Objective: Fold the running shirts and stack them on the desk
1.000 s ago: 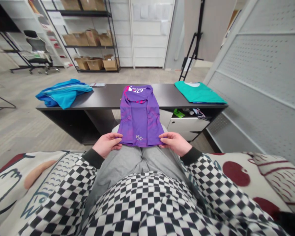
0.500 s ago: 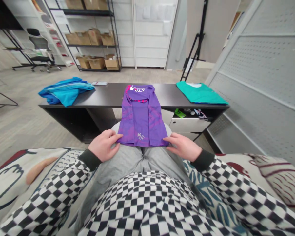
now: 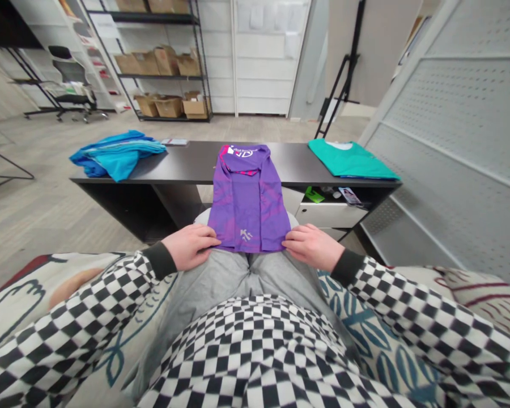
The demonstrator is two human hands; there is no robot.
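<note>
A purple shirt point(image 3: 246, 204) with its sides folded in lies from the dark tabletop down over my knees, its near hem on my lap. White lettering shows at its far end, and a small grey print near the hem. My left hand point(image 3: 191, 245) pinches the hem's left corner between thumb and fingers. At the right corner my right hand point(image 3: 313, 245) grips the same hem, fingers closed. On the tabletop's left lies a heap of blue cloth point(image 3: 117, 154). A folded teal shirt point(image 3: 352, 160) rests at the right end.
The low dark table point(image 3: 187, 164) has open compartments and a white drawer point(image 3: 331, 214) below. A small flat packet point(image 3: 175, 142) lies near its far edge. Beyond stands a shelf rack point(image 3: 161, 73) with cardboard boxes. A perforated grey panel point(image 3: 459, 141) rises at the right.
Both hands have moved slightly inward along the hem, and their fingers have closed more on its corners. The shirt lies nearly as before; the view has shifted a little.
</note>
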